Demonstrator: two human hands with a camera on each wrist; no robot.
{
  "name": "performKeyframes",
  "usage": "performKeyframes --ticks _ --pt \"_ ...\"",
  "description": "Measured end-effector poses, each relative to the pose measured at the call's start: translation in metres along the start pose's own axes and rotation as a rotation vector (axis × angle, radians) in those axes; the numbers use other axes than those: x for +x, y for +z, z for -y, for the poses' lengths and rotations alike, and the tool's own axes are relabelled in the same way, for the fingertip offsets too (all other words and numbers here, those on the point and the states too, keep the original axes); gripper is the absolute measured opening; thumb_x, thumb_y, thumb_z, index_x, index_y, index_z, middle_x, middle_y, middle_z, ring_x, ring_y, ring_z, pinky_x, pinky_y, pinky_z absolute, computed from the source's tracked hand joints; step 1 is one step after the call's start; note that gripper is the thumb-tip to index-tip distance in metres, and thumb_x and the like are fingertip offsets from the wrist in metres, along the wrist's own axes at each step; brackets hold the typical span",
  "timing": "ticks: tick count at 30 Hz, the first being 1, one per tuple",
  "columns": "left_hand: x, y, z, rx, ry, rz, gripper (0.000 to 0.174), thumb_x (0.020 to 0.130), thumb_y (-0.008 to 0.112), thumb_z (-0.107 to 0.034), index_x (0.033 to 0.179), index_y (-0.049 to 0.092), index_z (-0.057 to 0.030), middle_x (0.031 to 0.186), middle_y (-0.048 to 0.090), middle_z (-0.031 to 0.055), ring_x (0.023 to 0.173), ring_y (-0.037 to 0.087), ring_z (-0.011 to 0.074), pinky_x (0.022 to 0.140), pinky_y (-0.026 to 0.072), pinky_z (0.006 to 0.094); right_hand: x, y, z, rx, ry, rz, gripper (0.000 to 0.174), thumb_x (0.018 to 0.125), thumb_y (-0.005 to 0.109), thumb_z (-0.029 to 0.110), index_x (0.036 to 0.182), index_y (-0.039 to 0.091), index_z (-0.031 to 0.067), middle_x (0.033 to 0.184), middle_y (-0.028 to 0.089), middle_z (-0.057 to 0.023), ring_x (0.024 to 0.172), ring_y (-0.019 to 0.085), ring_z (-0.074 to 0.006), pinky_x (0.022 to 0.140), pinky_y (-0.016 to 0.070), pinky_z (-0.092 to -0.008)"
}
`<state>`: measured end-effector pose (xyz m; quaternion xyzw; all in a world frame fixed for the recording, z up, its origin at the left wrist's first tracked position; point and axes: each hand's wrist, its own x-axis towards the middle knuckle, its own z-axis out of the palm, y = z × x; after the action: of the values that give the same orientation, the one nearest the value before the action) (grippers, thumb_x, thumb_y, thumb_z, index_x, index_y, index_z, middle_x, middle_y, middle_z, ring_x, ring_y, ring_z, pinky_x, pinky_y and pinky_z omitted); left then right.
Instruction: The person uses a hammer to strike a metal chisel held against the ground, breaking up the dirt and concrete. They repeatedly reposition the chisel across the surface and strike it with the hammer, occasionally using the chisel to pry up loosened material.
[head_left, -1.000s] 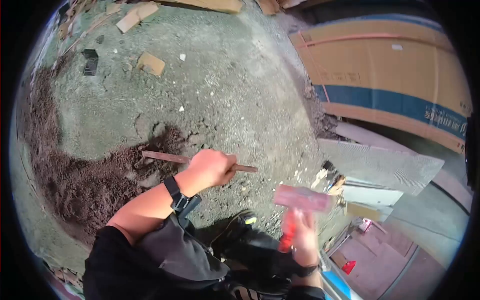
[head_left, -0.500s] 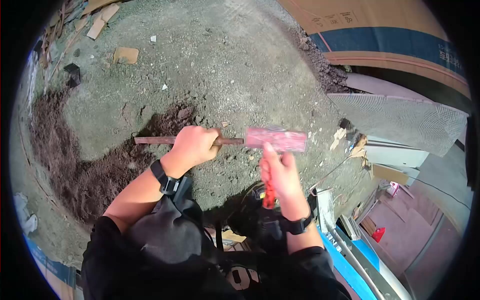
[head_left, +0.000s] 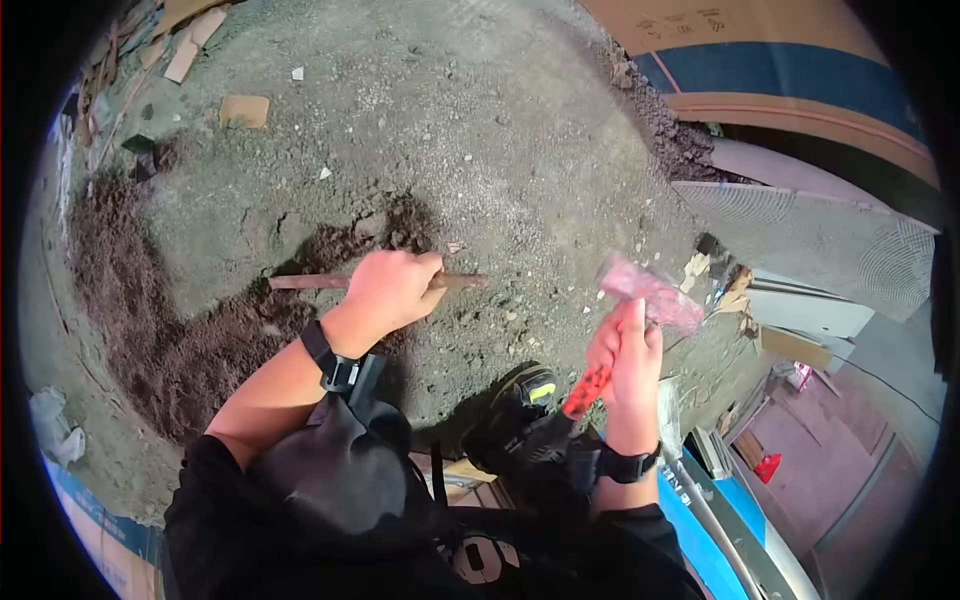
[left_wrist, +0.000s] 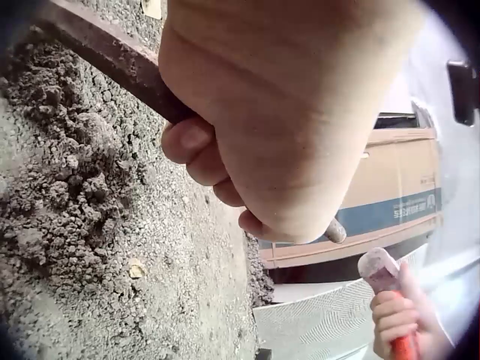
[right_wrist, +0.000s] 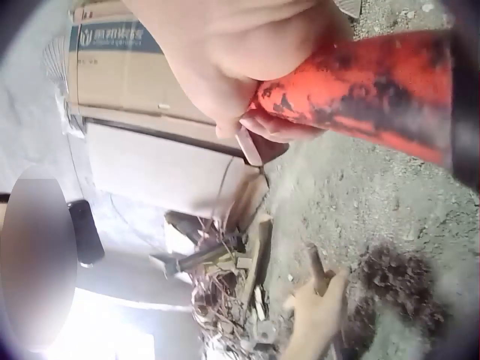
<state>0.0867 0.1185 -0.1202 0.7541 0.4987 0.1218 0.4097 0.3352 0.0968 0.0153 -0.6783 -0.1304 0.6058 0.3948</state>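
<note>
Bracing the chisel [head_left: 300, 282] against soil [head_left: 200, 350] at nine o'clock, our left hand [head_left: 390, 290] wraps it, fingers curled; our right hand [head_left: 628, 365] likewise grips the hammer [head_left: 650, 293] at three. We should strike the butt squarely.

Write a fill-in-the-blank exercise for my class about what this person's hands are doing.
The left hand grips a rusty rod; the right hand grips a ____ by its orange-red handle.
Its head and the rod's near end are ____ (touching or apart).
The rod's far tip lies by dark loose soil on the person's ____ side.
Missing words: hammer, apart, left.
</note>
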Motion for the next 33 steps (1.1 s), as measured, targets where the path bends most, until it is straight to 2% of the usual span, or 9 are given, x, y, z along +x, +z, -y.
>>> performKeyframes --ticks 4,6,10,12,16,20,26,31,33 --pt "0.004 0.006 0.003 0.019 -0.011 0.004 0.014 0.069 0.062 -0.018 0.071 0.055 -0.0066 0.056 0.056 0.0128 0.053 0.057 0.0327 0.049 0.0459 0.0414 0.013 0.042 -0.05 -0.376 0.164 0.196 0.023 0.091 0.053 0.029 0.079 0.045 0.0104 0.054 0.038 0.0055 0.042 0.035 -0.0051 0.037 0.028 -0.0199" --pt "0.006 0.006 0.004 0.008 -0.025 -0.005 0.014 0.069 0.062 -0.019 0.072 0.055 -0.0072 0.056 0.056 0.0126 0.052 0.057 0.0322 0.048 0.0459 0.0414 0.016 0.037 -0.028 -0.173 0.322 0.073 0.028 0.09 0.052 0.033 0.074 0.047 0.0101 0.05 0.034 0.0069 0.04 0.033 -0.0037 0.038 0.027 -0.02" --pt "0.002 -0.004 0.0 0.035 -0.043 0.058 0.016 0.068 0.063 -0.019 0.071 0.054 -0.0074 0.056 0.056 0.012 0.053 0.058 0.0319 0.049 0.0463 0.0416 0.021 0.02 -0.017 0.011 0.1 0.012 0.027 0.091 0.052 0.031 0.076 0.044 0.0097 0.052 0.035 0.0043 0.039 0.032 -0.0055 0.035 0.0271 -0.0205" --pt "0.003 0.002 0.005 0.043 -0.02 0.017 0.018 0.07 0.063 -0.023 0.067 0.053 -0.0082 0.052 0.054 0.0119 0.05 0.057 0.0314 0.046 0.0462 0.0413 0.016 0.053 -0.042 -0.388 0.239 0.101 0.024 0.091 0.051 0.028 0.077 0.045 0.0093 0.053 0.039 0.0043 0.039 0.035 -0.0062 0.035 0.0284 -0.021" --pt "0.004 -0.006 0.009 -0.009 -0.051 0.057 0.016 0.067 0.064 -0.019 0.074 0.056 -0.0067 0.058 0.057 0.012 0.054 0.058 0.032 0.05 0.0468 0.0404 0.012 0.039 -0.025 -0.435 0.124 0.025 0.022 0.092 0.049 0.025 0.077 0.045 0.0096 0.053 0.039 0.0049 0.039 0.034 -0.0055 0.035 0.027 -0.021" --pt "0.0 -0.008 0.006 -0.019 -0.056 0.067 0.016 0.067 0.064 -0.018 0.075 0.057 -0.0066 0.058 0.057 0.0122 0.054 0.058 0.0317 0.05 0.0468 0.0403 0.015 0.02 -0.013 -0.041 0.011 -0.141 0.029 0.095 0.041 0.034 0.076 0.044 0.0111 0.052 0.033 0.0067 0.038 0.03 -0.0035 0.033 0.0237 -0.0197" --pt "0.001 -0.001 0.011 0.009 -0.027 0.106 0.017 0.066 0.065 -0.018 0.074 0.056 -0.0064 0.056 0.056 0.013 0.053 0.058 0.0316 0.049 0.0463 0.0418 0.014 0.041 -0.022 -0.35 0.195 0.022 0.031 0.093 0.047 0.031 0.07 0.046 0.0099 0.051 0.041 0.0033 0.04 0.037 -0.0064 0.037 0.0301 -0.0222" --pt "0.004 -0.003 0.009 0.055 -0.045 0.096 0.018 0.066 0.065 -0.019 0.074 0.056 -0.0066 0.056 0.056 0.0134 0.054 0.057 0.0323 0.049 0.0457 0.0421 0.02 0.038 -0.019 -0.036 -0.075 -0.189 0.025 0.092 0.049 0.028 0.076 0.047 0.0095 0.054 0.041 0.0046 0.041 0.036 -0.0042 0.036 0.0281 -0.0196" --pt "0.005 -0.001 0.014 0.048 -0.035 0.073 0.018 0.066 0.065 -0.018 0.074 0.055 -0.0064 0.056 0.056 0.0133 0.054 0.057 0.0323 0.049 0.0457 0.042 0.006 0.068 -0.047 -0.385 0.157 0.118 0.019 0.095 0.043 0.025 0.091 0.049 0.0076 0.053 0.043 0.0023 0.042 0.039 -0.007 0.038 0.0293 -0.0196"
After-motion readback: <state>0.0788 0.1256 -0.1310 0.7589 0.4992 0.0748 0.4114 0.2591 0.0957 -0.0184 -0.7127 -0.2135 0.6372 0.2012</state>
